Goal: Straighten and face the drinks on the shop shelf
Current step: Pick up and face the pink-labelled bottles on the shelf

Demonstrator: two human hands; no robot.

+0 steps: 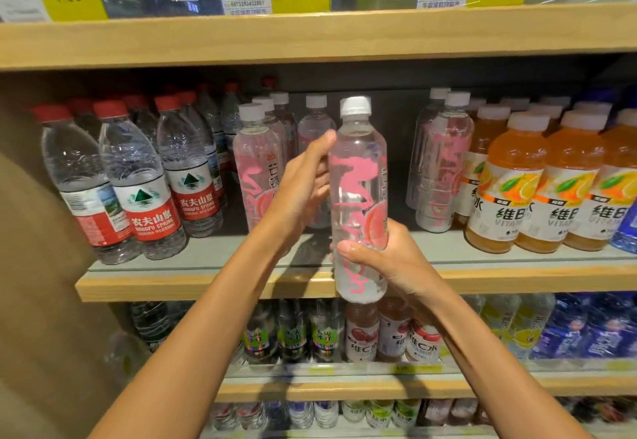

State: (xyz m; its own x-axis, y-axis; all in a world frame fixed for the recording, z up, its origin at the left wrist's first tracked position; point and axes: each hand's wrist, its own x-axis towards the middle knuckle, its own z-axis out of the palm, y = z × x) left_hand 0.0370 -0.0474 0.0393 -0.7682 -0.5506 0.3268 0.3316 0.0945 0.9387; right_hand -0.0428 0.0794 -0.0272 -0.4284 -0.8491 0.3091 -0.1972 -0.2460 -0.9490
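1. The held bottle [356, 170] is clear plastic with pink lettering and a white cap [355, 106]. The drink inside is colourless.
2. It is off the middle shelf [206, 287], in front of the shelf's front edge, before a gap in the row of matching pink-lettered bottles [256, 170].
3. The right hand [379, 256] grips its lower part, thumb across the front. The left hand [303, 180] holds its upper side, thumb up along the shoulder.
4. On the same shelf, red-capped water bottles [148, 190] stand to the left and orange drink bottles [503, 190] to the right.
5. Both hands' fingers wrap behind the bottle and are mostly hidden. The right palm covers part of the label, and the label's small print is unreadable.
6. Its long axis is upright, cap on top, with the pink lettering facing the camera.
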